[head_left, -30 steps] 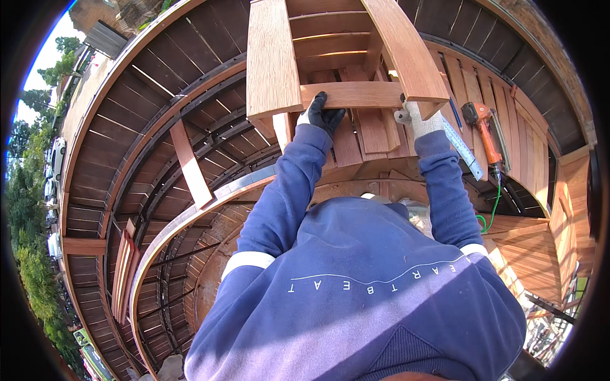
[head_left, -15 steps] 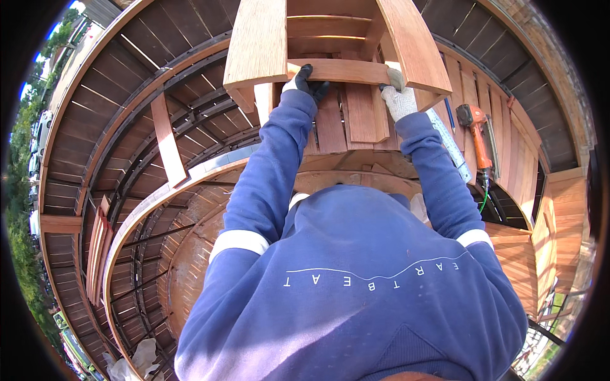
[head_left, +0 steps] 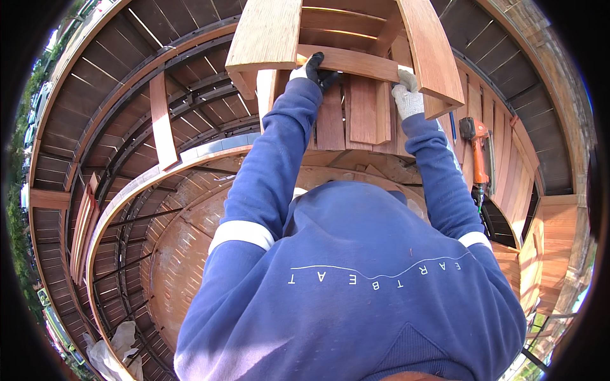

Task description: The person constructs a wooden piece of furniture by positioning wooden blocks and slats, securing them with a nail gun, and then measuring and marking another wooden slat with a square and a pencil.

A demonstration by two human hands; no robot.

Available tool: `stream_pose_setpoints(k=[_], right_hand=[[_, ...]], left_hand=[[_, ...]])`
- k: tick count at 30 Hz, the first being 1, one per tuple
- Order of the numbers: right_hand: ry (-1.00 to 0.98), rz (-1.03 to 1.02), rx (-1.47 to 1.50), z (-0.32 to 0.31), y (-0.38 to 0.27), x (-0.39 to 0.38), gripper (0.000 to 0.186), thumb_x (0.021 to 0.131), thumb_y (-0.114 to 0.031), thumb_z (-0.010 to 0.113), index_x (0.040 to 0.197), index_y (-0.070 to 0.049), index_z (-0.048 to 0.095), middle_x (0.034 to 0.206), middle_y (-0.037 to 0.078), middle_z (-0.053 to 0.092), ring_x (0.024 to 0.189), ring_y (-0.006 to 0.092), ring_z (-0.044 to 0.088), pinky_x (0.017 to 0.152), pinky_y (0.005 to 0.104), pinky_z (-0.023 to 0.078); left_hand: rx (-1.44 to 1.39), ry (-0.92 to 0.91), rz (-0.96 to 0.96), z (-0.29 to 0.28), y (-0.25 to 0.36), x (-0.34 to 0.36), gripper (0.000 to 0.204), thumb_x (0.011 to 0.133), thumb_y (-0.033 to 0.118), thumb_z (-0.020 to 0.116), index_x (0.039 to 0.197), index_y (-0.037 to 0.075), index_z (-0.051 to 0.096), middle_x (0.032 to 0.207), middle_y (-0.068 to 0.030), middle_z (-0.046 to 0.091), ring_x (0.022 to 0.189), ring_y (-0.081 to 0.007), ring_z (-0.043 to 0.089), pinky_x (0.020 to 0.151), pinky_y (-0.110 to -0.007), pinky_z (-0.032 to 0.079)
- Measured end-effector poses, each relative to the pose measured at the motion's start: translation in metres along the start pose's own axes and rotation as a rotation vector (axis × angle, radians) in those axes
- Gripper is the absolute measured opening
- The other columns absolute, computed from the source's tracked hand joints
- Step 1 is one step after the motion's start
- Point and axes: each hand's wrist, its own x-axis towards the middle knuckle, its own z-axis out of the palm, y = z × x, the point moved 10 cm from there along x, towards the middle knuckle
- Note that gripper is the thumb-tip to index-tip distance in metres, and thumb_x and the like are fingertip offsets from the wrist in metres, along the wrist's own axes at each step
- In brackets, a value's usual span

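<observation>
A wooden seat-like frame [head_left: 264, 38] stands at the top of the head view, with a broad plank arm at each side. Between these arms runs a curved crosspiece [head_left: 352, 62], sloping slightly down to the right. My left hand [head_left: 312, 71], in a glove with dark fingers, is closed round the crosspiece near its left end. At the other end, beside the right plank arm [head_left: 434, 54], my right hand [head_left: 408, 95] in a pale glove grips the crosspiece; part of its fingers is hidden behind the wood.
An orange-red nail gun [head_left: 476, 149] with a green hose lies on slats to the right, near a blue pencil-like stick [head_left: 452, 127]. A loose board [head_left: 162, 120] bridges the curved framework at left. Stacked strips [head_left: 82, 235] lie farther left. Short boards [head_left: 363, 111] lie beneath the frame.
The wooden frame has tilted a little, its right side dropping lower, with both hands still on the crosspiece. My whole view has shifted slightly.
</observation>
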Motion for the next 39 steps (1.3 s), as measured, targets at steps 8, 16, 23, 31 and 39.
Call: stream_pose_setpoints(k=[8,16,23,31,39], right_hand=[[-0.001,-0.116,-0.348,0.005,-0.045,0.004,0.04,0.083,0.002,0.053,0.122,0.004,0.057,0.117,0.015,0.062,0.108,0.0231,0.061,0.093,0.0322,0.049],[-0.021,0.019,-0.327,0.003,-0.029,0.003,0.041,0.083,0.003,0.053,0.124,0.005,0.056,0.119,0.016,0.063,0.11,0.0233,0.061,0.095,0.0319,0.048],[0.106,0.153,0.463,0.004,-0.022,-0.01,0.045,0.085,-0.011,0.062,0.129,-0.006,0.054,0.125,0.012,0.058,0.116,0.0255,0.055,0.098,0.035,0.045],[0.125,-0.129,0.115,-0.002,-0.019,-0.01,0.048,0.093,-0.033,0.055,0.134,-0.009,0.047,0.131,0.014,0.055,0.118,0.0273,0.056,0.096,0.0387,0.049],[0.058,0.034,0.434,0.014,0.008,-0.011,0.047,0.097,-0.037,0.048,0.134,-0.008,0.047,0.131,0.013,0.055,0.117,0.0269,0.056,0.096,0.0368,0.048]], left_hand=[[-0.08,0.034,0.036,-0.003,-0.005,0.008,0.049,0.085,0.017,0.071,0.127,0.006,0.047,0.115,-0.0174,0.058,0.102,-0.0361,0.061,0.079,-0.05,0.059],[-0.09,-0.032,0.048,0.014,-0.023,0.009,0.049,0.083,0.017,0.074,0.125,0.006,0.05,0.111,-0.0164,0.06,0.097,-0.0369,0.063,0.073,-0.052,0.059],[-0.036,0.042,0.023,0.004,-0.021,0.014,0.047,0.083,0.018,0.074,0.122,0.005,0.051,0.107,-0.0163,0.06,0.088,-0.0354,0.065,0.068,-0.046,0.062],[0.012,0.015,0.005,0.008,-0.018,0.003,0.042,0.084,0.019,0.073,0.119,0.006,0.054,0.107,-0.0154,0.063,0.093,-0.0321,0.065,0.074,-0.043,0.062],[0.011,0.014,0.026,0.007,-0.018,0.004,0.048,0.083,0.02,0.074,0.121,0.001,0.051,0.107,-0.0187,0.06,0.09,-0.0356,0.064,0.072,-0.045,0.062]])
